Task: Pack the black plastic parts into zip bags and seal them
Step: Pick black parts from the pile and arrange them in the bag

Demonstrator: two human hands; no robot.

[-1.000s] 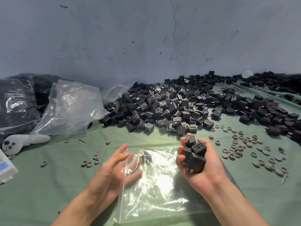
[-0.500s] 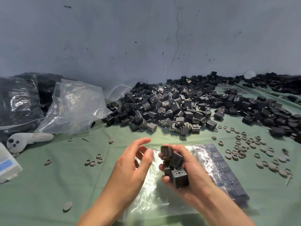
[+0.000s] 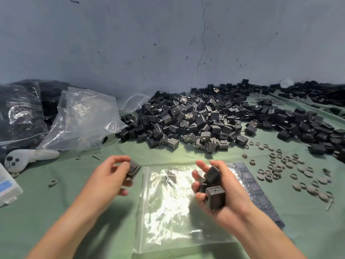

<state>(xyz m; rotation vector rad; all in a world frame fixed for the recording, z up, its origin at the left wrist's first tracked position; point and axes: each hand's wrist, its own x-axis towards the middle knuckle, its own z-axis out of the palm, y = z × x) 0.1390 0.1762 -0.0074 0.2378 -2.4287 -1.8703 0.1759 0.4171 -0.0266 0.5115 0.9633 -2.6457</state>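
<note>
Clear plastic zip bag point(image 3: 168, 208) flat on green cloth point(image 3: 56, 212). Just left of its top corner: left hand point(image 3: 110, 176), thumb and curled fingers pinching a single black part point(image 3: 133, 170). Over its right edge: right hand point(image 3: 231, 195), palm up, fingers curled loosely round a clutch of black parts point(image 3: 214, 195), three or four. Beyond the bag, up against the wall point(image 3: 168, 43): big loose pile of black parts point(image 3: 196, 120). Right of the bag, partly under it: a filled bag point(image 3: 259, 191) lying flat; further right, scattered grey rings point(image 3: 280, 169). Beyond and left of the bag: crumpled empty bags point(image 3: 84, 116) and a white controller point(image 3: 28, 157)
</note>
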